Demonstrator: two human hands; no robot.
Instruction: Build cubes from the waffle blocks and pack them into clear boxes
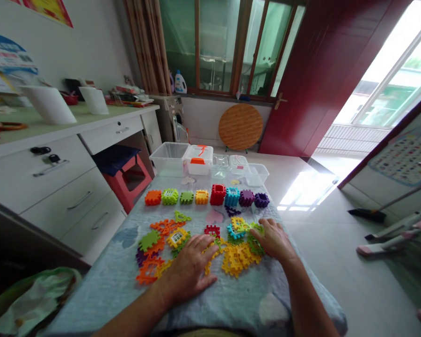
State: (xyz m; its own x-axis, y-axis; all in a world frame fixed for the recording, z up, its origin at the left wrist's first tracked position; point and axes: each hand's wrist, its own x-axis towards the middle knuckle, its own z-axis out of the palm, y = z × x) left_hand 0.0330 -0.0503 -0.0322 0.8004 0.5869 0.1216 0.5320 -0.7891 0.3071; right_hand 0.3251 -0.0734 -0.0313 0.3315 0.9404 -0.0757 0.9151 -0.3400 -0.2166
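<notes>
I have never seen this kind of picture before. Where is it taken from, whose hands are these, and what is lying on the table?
There is no robot here. The one picture comes from a camera worn on a person's head, looking forward and down, so the two bare hands are the wearer's own.

On the cloth-covered table, clear plastic boxes stand at the far end. Nearer is a row of eight colourful blocks, then loose toothed pieces.

The left hand is palm down, fingers spread, over some loose pieces. The right hand has its fingers at green pieces on the right; whether it grips one, I cannot tell.
</notes>
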